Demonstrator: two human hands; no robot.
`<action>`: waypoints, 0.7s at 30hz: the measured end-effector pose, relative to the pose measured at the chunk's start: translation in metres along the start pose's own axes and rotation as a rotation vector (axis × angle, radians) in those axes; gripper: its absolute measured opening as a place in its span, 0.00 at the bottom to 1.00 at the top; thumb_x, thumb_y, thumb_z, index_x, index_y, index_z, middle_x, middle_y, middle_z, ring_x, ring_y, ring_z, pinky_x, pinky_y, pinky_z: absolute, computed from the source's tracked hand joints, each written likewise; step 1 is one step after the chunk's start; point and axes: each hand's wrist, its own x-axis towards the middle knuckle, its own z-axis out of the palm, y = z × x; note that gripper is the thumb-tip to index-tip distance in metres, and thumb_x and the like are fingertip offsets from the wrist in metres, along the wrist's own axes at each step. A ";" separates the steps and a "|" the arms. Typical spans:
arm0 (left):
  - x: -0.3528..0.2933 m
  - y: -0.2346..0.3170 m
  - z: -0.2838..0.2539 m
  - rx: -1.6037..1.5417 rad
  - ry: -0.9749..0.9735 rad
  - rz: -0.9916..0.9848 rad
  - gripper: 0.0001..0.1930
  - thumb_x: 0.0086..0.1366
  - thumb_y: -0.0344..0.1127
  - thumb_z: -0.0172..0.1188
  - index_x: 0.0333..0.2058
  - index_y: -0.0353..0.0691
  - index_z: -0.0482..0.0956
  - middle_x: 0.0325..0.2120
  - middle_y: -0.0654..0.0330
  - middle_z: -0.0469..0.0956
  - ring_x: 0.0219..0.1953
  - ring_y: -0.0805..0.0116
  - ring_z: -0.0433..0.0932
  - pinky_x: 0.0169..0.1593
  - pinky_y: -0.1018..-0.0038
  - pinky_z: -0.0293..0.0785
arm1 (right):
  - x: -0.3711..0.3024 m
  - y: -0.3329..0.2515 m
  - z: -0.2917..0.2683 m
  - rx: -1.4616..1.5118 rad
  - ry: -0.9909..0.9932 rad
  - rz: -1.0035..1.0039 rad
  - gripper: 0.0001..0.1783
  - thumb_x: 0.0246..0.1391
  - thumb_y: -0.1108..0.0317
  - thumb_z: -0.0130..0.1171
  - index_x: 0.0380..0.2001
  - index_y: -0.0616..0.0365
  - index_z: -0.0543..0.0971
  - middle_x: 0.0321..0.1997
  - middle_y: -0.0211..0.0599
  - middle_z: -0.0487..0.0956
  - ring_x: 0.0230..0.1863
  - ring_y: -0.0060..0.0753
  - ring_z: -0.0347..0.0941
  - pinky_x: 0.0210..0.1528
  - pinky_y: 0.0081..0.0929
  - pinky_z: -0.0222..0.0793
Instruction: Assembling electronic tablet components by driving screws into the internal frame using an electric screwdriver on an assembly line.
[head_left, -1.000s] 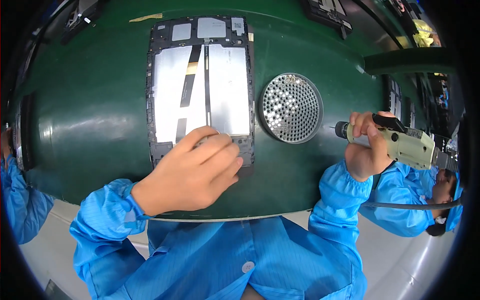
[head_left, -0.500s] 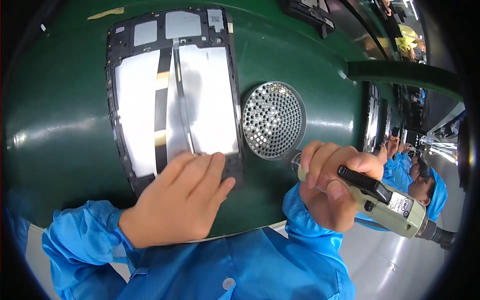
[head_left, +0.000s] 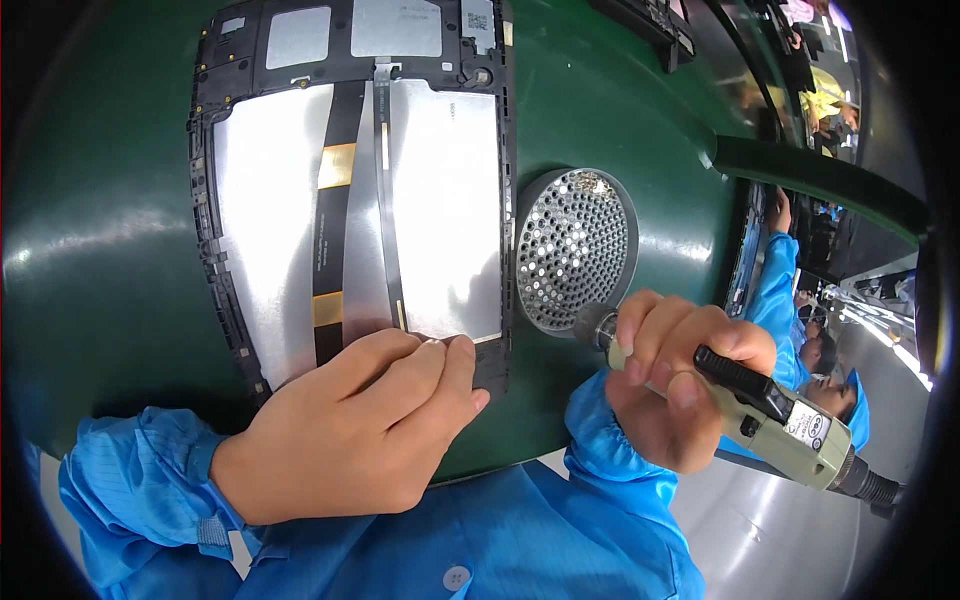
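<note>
On the green bench lies an opened tablet-like device (head_left: 445, 230), a black frame with silver metal plates inside. A black ribbon cable with gold patches (head_left: 328, 235) and a thinner strip (head_left: 388, 200) run down its middle. My left hand (head_left: 360, 425) rests over the device's near end, fingers bent and pressed together at the strip's lower end; whatever is between the fingertips is hidden. My right hand (head_left: 680, 370) is wrapped round a pale green electric screwdriver (head_left: 800, 430) with a black lever. Its tip points left, beside a round screw tray (head_left: 575, 250).
The tray's many holes hold small shiny screws. A black part (head_left: 655, 25) lies at the far edge of the green bench (head_left: 90, 290). A dark green curved bar (head_left: 820, 175) crosses at right, and co-workers in blue sleeves (head_left: 775, 285) work beyond it. A cord leaves the screwdriver's rear.
The device and tray appear larger and shifted in view. My left hand's fingers remain at the device's near end, a little more curled. A co-worker's arm now reaches forward at right.
</note>
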 end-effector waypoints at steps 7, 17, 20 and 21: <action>0.000 0.003 0.002 0.062 0.052 -0.049 0.12 0.50 0.32 0.60 0.36 0.43 0.83 0.40 0.51 0.77 0.42 0.60 0.74 0.46 0.66 0.71 | -0.001 -0.001 0.003 -0.007 -0.030 -0.008 0.17 0.46 0.75 0.55 0.41 0.60 0.66 0.18 0.36 0.69 0.18 0.31 0.66 0.25 0.33 0.65; -0.006 0.003 0.005 -0.010 0.065 -0.078 0.11 0.49 0.30 0.61 0.33 0.40 0.83 0.39 0.50 0.76 0.44 0.57 0.72 0.50 0.61 0.68 | -0.012 -0.032 0.017 -0.002 -0.106 -0.065 0.18 0.46 0.74 0.58 0.41 0.56 0.65 0.19 0.33 0.69 0.18 0.29 0.69 0.21 0.29 0.68; -0.005 0.001 0.004 -0.026 0.073 -0.087 0.11 0.49 0.30 0.61 0.33 0.39 0.83 0.40 0.50 0.76 0.45 0.58 0.71 0.50 0.61 0.68 | -0.013 -0.029 0.030 -0.003 -0.212 0.009 0.18 0.47 0.72 0.55 0.43 0.56 0.66 0.19 0.29 0.67 0.18 0.24 0.64 0.26 0.26 0.62; -0.004 0.001 0.002 -0.060 0.071 -0.103 0.11 0.49 0.30 0.61 0.33 0.39 0.83 0.40 0.50 0.76 0.45 0.58 0.71 0.50 0.61 0.67 | -0.013 -0.028 0.031 -0.009 -0.228 0.012 0.17 0.47 0.72 0.55 0.42 0.56 0.66 0.20 0.30 0.67 0.19 0.25 0.65 0.26 0.26 0.63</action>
